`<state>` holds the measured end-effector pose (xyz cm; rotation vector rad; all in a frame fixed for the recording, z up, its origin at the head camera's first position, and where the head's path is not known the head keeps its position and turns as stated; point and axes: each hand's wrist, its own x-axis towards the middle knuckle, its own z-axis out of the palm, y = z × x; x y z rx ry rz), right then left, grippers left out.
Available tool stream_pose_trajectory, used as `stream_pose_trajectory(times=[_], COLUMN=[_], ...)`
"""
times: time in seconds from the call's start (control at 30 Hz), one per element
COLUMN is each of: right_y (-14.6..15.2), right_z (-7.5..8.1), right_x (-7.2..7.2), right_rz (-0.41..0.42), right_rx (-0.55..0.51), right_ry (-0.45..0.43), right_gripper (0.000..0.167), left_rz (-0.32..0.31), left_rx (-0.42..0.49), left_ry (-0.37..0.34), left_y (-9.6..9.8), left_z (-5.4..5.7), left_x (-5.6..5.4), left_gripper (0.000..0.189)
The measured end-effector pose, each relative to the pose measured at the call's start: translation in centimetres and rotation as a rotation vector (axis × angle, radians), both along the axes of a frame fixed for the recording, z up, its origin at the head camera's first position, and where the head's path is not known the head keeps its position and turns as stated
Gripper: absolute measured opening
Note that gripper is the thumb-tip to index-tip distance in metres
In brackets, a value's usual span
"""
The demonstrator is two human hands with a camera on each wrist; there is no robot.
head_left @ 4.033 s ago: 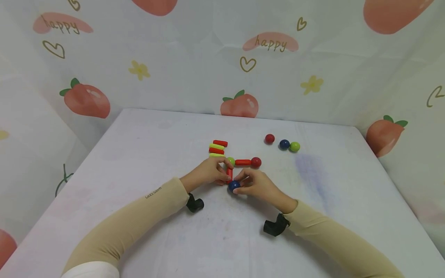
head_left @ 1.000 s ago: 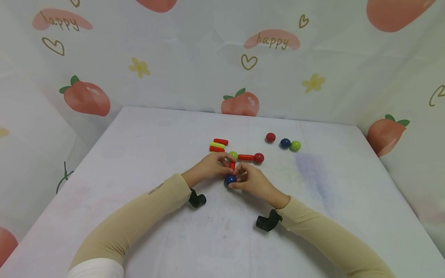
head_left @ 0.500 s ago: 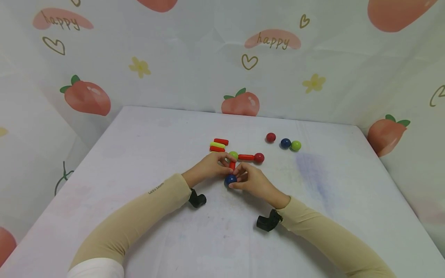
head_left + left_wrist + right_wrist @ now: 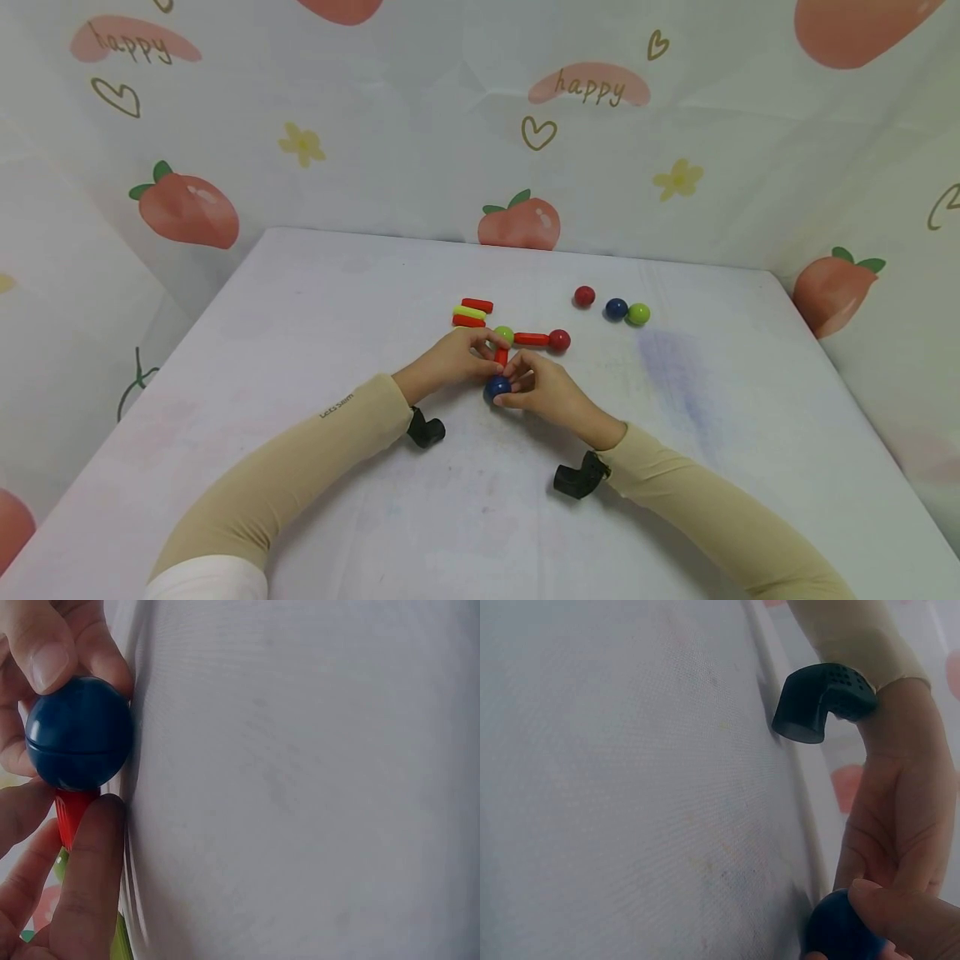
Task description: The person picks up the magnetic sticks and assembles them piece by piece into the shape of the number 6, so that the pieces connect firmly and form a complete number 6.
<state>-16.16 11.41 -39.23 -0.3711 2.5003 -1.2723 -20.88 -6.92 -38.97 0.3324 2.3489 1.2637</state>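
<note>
In the head view my left hand [image 4: 456, 354] pinches a short red rod [image 4: 502, 357] between thumb and fingers. My right hand [image 4: 551, 392] holds a blue ball [image 4: 497, 389] at the rod's near end. The left wrist view has the blue ball [image 4: 79, 735] touching the red rod [image 4: 73, 814], in line with it. A green ball [image 4: 504, 335] sits at the rod's far end, partly behind the left fingers. From it a second red rod [image 4: 531, 339] runs right to a red ball [image 4: 558, 340].
Behind the left hand lie loose red and yellow rods [image 4: 469, 312], partly hidden. Farther back to the right are a loose red ball [image 4: 584, 297], a blue ball [image 4: 617, 309] and a green ball [image 4: 638, 314] on the white tabletop [image 4: 360, 292].
Since four seconds ago, the joined pieces have shifted slightly away and rightward, and the right hand has brought the blue ball a little left and farther back. Over the last second both hands stay nearly still.
</note>
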Motion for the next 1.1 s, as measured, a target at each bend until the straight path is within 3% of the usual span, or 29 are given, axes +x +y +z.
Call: stream_pose_trajectory(times=[0.83,0.97,1.1], right_y=[0.2,0.2,0.2], right_z=[-0.3,-0.4,-0.4], right_x=[-0.2,-0.3,-0.3], right_rz=[-0.008,-0.013,-0.023], right_rx=[-0.009,-0.018,-0.022], right_ry=[-0.018,-0.036,-0.055], right_gripper=[0.035,0.035,0.036], left_rz=[-0.020,-0.027,-0.008], left_rx=[-0.027,-0.042,-0.019], left_ry=[-0.004,-0.006,-0.003], left_y=[-0.2,-0.6,-1.3], left_z=[0.3,1.1,2.9], left_x=[-0.1,-0.5,-1.5], left_gripper=[0.034,0.032,0.031])
